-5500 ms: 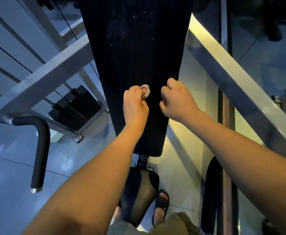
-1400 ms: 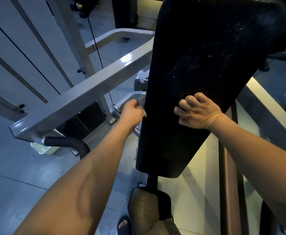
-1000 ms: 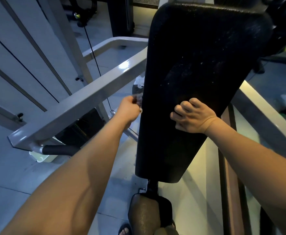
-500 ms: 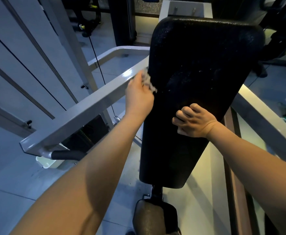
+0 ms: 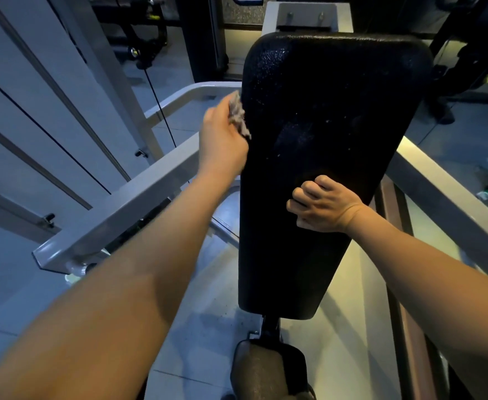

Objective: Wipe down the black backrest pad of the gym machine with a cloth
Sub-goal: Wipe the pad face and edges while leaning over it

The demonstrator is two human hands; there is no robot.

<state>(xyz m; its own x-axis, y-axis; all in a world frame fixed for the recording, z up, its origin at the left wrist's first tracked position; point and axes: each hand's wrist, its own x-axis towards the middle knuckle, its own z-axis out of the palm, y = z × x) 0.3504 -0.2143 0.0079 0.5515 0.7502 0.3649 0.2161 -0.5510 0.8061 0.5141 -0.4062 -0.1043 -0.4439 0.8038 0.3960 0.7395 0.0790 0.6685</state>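
The black backrest pad stands upright in the middle of the view, dusted with pale specks. My left hand grips a small grey cloth and holds it against the pad's left edge, in its upper half. My right hand rests on the pad's lower right area with its fingers curled into a loose fist and nothing in it.
A grey steel frame bar runs diagonally under my left arm, and another bar slopes down on the right. A dark seat pad sits below the backrest. A thin cable hangs at left. Tiled floor lies below.
My left hand has slid the cloth up the pad's left edge, from mid height to the upper part. My right hand has stayed put on the pad.
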